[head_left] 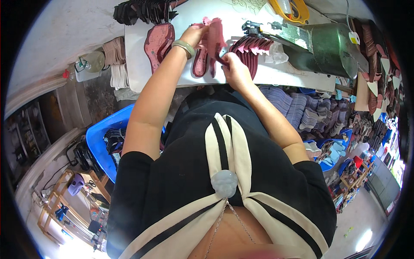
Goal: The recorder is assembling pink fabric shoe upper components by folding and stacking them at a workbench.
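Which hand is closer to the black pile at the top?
Left. The left hand is right of the black pile, not touching it; the right hand is even farther right.

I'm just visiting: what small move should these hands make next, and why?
Perhaps lower the upright reddish piece toward the white tabletop: the right hand seems to pinch its lower edge, the left hand is close by its upper part, and a similar piece lies on the table to the left.

No text, label or number can be read; no sign is legible either
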`<action>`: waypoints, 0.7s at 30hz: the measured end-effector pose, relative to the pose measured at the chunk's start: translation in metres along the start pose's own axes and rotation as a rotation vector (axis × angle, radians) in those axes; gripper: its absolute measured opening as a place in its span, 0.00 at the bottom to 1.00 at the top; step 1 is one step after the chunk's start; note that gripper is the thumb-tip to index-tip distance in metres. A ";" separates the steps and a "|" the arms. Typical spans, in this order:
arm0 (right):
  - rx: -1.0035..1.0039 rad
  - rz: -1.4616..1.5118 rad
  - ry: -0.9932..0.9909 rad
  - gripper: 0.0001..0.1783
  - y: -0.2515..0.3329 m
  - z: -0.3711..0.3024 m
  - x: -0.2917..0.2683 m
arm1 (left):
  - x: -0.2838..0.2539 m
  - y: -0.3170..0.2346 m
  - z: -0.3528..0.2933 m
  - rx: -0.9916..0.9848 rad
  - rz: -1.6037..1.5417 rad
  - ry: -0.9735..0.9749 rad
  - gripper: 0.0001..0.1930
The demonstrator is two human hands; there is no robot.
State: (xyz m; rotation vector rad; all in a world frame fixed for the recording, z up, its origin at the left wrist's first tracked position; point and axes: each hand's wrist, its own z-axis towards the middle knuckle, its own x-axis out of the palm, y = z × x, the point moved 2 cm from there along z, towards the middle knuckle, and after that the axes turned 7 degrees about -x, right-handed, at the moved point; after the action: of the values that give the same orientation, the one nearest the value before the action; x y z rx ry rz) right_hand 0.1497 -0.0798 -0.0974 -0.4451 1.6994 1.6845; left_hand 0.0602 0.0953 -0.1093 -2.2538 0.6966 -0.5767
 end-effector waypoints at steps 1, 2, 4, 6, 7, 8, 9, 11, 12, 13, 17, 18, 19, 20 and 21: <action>-0.074 -0.019 0.045 0.15 0.006 0.001 0.003 | -0.019 0.003 0.016 -0.058 -0.127 0.256 0.13; -0.141 -0.014 0.064 0.16 0.012 0.003 0.006 | -0.032 0.009 0.031 -0.040 -0.062 0.219 0.13; -0.199 -0.035 0.099 0.17 0.008 0.003 0.006 | -0.016 -0.001 0.017 -0.095 -0.054 0.100 0.09; -0.165 -0.033 0.084 0.17 0.009 0.000 0.002 | -0.033 0.012 0.037 -0.051 0.149 0.170 0.11; -0.144 -0.029 0.074 0.17 0.012 0.000 -0.002 | -0.033 0.011 0.039 0.002 0.248 0.156 0.11; -0.063 -0.044 0.082 0.17 0.016 -0.003 -0.007 | -0.036 0.018 0.037 -0.085 0.169 -0.019 0.12; -0.069 -0.044 0.082 0.17 0.015 -0.006 -0.009 | -0.034 0.020 0.039 0.071 0.248 -0.114 0.15; -0.178 0.049 -0.308 0.18 0.012 -0.016 -0.022 | -0.043 0.021 0.040 0.081 0.490 -0.350 0.17; -0.120 0.123 -0.283 0.16 0.008 -0.021 -0.027 | -0.042 0.021 0.041 0.086 0.485 -0.355 0.17; -0.032 0.591 -0.279 0.14 0.016 -0.020 -0.027 | -0.042 0.022 0.040 0.119 0.494 -0.285 0.18; 0.061 0.942 -0.089 0.15 0.040 -0.027 -0.058 | 0.001 -0.008 -0.001 0.695 0.760 -0.733 0.21; 0.017 1.085 -0.110 0.16 0.047 -0.026 -0.064 | 0.018 -0.015 -0.022 0.582 0.381 -0.410 0.23; -0.029 1.227 -0.136 0.16 0.051 -0.026 -0.067 | 0.037 -0.023 -0.052 0.448 0.012 -0.082 0.24; -0.074 1.162 -0.057 0.19 0.047 -0.027 -0.070 | 0.058 -0.034 -0.089 0.389 -0.171 0.098 0.24; -0.077 1.163 -0.046 0.19 0.051 -0.028 -0.071 | 0.072 -0.043 -0.119 0.331 -0.358 0.266 0.23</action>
State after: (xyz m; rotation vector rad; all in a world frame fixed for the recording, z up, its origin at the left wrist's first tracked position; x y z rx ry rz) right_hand 0.1586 -0.1182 -0.0139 0.7118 1.9918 2.4815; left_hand 0.0597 0.0192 0.0143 -2.0153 0.2889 -1.0961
